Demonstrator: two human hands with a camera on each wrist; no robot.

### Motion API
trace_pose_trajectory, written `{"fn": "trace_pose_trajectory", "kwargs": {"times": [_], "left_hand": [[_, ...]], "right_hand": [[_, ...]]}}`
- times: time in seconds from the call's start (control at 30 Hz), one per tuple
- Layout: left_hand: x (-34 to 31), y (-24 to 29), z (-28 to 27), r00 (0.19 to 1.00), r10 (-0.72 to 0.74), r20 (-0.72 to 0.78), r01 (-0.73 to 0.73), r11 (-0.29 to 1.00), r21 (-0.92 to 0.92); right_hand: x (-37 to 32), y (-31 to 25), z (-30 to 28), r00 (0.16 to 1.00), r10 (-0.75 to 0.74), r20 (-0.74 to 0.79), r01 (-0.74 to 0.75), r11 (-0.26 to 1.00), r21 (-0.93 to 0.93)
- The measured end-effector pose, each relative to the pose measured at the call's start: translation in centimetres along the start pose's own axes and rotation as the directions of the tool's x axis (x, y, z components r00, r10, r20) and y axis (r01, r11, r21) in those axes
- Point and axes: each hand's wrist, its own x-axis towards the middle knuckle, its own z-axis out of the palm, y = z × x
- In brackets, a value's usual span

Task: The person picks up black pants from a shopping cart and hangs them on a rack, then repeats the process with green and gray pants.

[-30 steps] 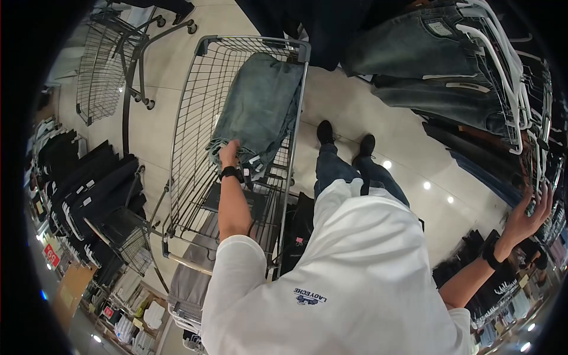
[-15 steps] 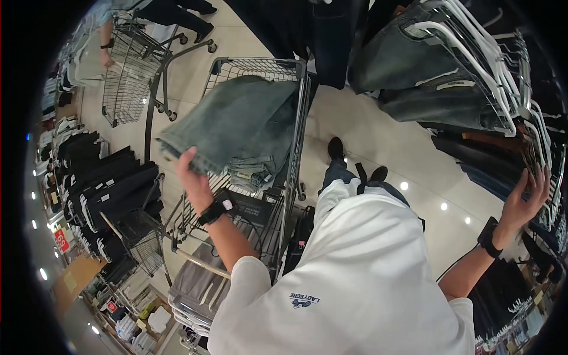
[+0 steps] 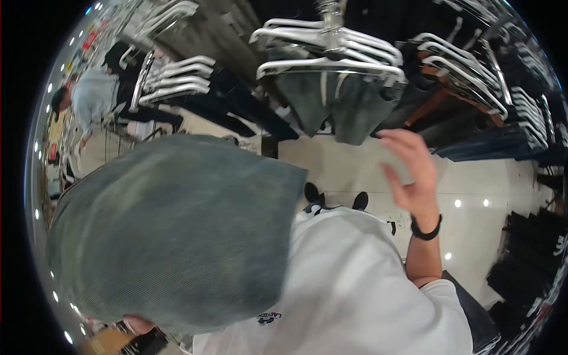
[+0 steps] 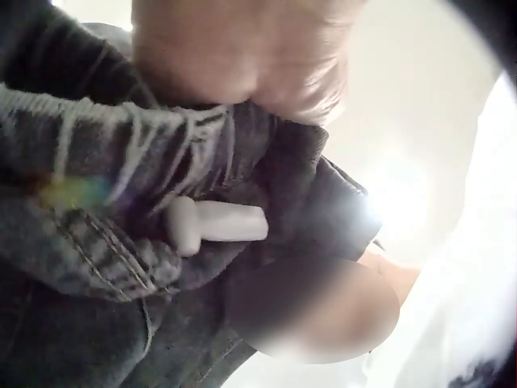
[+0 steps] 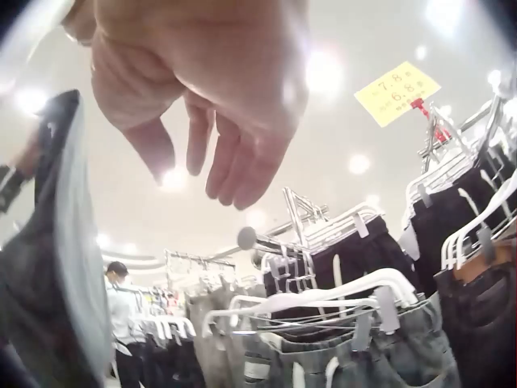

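Observation:
My left hand (image 3: 139, 324) grips a pair of grey-green jeans (image 3: 171, 225) held up high, the cloth spread wide across the left half of the head view and hiding most of that hand. In the left wrist view the palm presses on the gathered elastic waistband (image 4: 97, 129), and a white plastic tag (image 4: 218, 225) sits on the dark cloth beneath. My right hand (image 3: 414, 171) is in the air right of the jeans, fingers loosely bent and holding nothing. Jeans on white hangers (image 3: 331, 65) hang beyond it.
Racks of hung trousers (image 3: 207, 97) stand ahead and to the right, with dark trousers (image 3: 515, 260) lower at the right. A person in a light blue shirt (image 3: 97, 94) stands at far left. A yellow price sign (image 5: 397, 93) hangs above the racks.
My left hand has lifted the jeans out of the cart, up towards the camera. My right hand has come from the right rack towards the middle. The view has tilted up.

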Motion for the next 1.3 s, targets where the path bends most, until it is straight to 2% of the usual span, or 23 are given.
{"fn": "trace_pose_trajectory", "kwargs": {"times": [0.07,0.13,0.2,0.3,0.4,0.43,0.47,0.5,0.53,0.57,0.7,0.77,0.83,0.87,0.93,0.97,1.0,1.03,1.1,1.17,1.23,1.27,1.3], "left_hand": [[-3.5,-2.2,5.2,0.968,-0.165,0.191,0.170,0.985,-0.011],[-6.8,-4.4,10.2,0.863,-0.327,0.385,0.347,0.938,0.018],[-10.3,-5.6,14.9,0.681,-0.490,0.544,0.524,0.845,0.105],[-14.8,-4.7,19.5,0.326,-0.705,0.630,0.684,0.636,0.358],[-17.5,-8.3,19.9,0.217,-0.475,0.853,0.648,0.723,0.237],[-18.0,-9.1,20.1,0.187,-0.437,0.880,0.663,0.717,0.215],[-18.2,-9.9,20.5,0.155,-0.397,0.905,0.678,0.709,0.195],[-18.2,-10.4,21.0,0.123,-0.355,0.927,0.693,0.700,0.176],[-17.9,-10.9,21.4,0.028,-0.384,0.923,0.691,0.675,0.259],[-18.0,-11.2,21.9,0.007,-0.377,0.926,0.700,0.663,0.265],[-17.2,-11.5,23.1,-0.040,-0.360,0.932,0.712,0.644,0.280],[-15.5,-11.2,23.5,-0.091,-0.419,0.904,0.702,0.616,0.357],[-14.6,-10.7,24.0,0.021,-0.450,0.893,0.740,0.608,0.289],[-14.2,-10.4,24.4,0.038,-0.444,0.895,0.756,0.599,0.265],[-13.8,-9.9,25.3,0.095,-0.437,0.894,0.759,0.614,0.219],[-13.9,-9.6,25.8,0.085,-0.446,0.891,0.786,0.579,0.215],[-14.2,-9.2,26.4,0.074,-0.455,0.887,0.812,0.544,0.211],[-14.7,-8.9,26.9,0.064,-0.463,0.884,0.838,0.506,0.205],[-16.2,-8.7,28.0,-0.021,-0.428,0.904,0.904,0.378,0.200],[-18.5,-8.4,29.3,0.004,-0.377,0.926,0.884,0.434,0.173],[-20.7,-7.4,30.1,-0.033,-0.286,0.958,0.866,0.470,0.170],[-22.0,-7.5,30.4,-0.042,-0.195,0.980,0.840,0.524,0.140],[-22.7,-6.6,30.3,-0.086,-0.211,0.974,0.831,0.524,0.187]], "right_hand": [[-0.7,-2.0,-1.3,0.994,-0.006,0.109,-0.013,0.984,0.178],[-1.4,-3.6,-2.0,0.983,0.019,0.182,-0.075,0.949,0.306],[-2.8,-4.1,-1.9,0.966,0.101,0.237,-0.181,0.921,0.346],[-4.6,-3.9,-1.9,0.923,0.234,0.306,-0.316,0.914,0.256],[-7.4,-2.4,-3.1,0.930,0.340,0.137,-0.364,0.899,0.243],[-8.1,-2.3,-3.8,0.917,0.386,0.101,-0.399,0.879,0.261],[-8.7,-2.4,-4.4,0.918,0.392,-0.055,-0.360,0.885,0.296],[-9.4,-2.3,-5.2,0.905,0.418,-0.077,-0.375,0.871,0.318],[-10.5,-2.0,-6.2,0.891,0.443,-0.101,-0.387,0.856,0.342],[-11.7,-1.5,-7.1,0.875,0.467,-0.129,-0.395,0.842,0.368],[-16.2,0.2,-10.4,0.648,0.574,-0.500,-0.388,0.814,0.431],[-17.0,0.3,-11.2,0.336,0.603,-0.723,-0.289,0.797,0.531],[-18.6,1.0,-13.1,0.163,0.580,-0.798,-0.379,0.784,0.492],[-19.9,1.8,-13.9,0.137,0.543,-0.829,-0.461,0.775,0.432],[-20.6,1.3,-14.6,0.182,0.595,-0.783,-0.685,0.648,0.334],[-20.8,0.9,-14.8,0.197,0.624,-0.756,-0.778,0.569,0.267],[-20.6,0.3,-15.2,0.264,0.686,-0.678,-0.898,0.431,0.087],[-20.4,-0.2,-14.8,0.272,0.715,-0.644,-0.951,0.303,-0.065],[-18.2,-2.8,-13.3,0.491,0.616,-0.616,-0.861,0.453,-0.233],[-14.0,-6.5,-12.6,0.659,0.673,-0.335,-0.736,0.670,-0.101],[-11.5,-7.9,-9.8,0.773,0.599,-0.210,-0.611,0.792,0.010],[-10.9,-8.0,-8.0,0.741,0.645,-0.187,-0.643,0.762,0.078],[-10.8,-7.7,-6.0,0.706,0.689,-0.162,-0.674,0.725,0.145]]}}
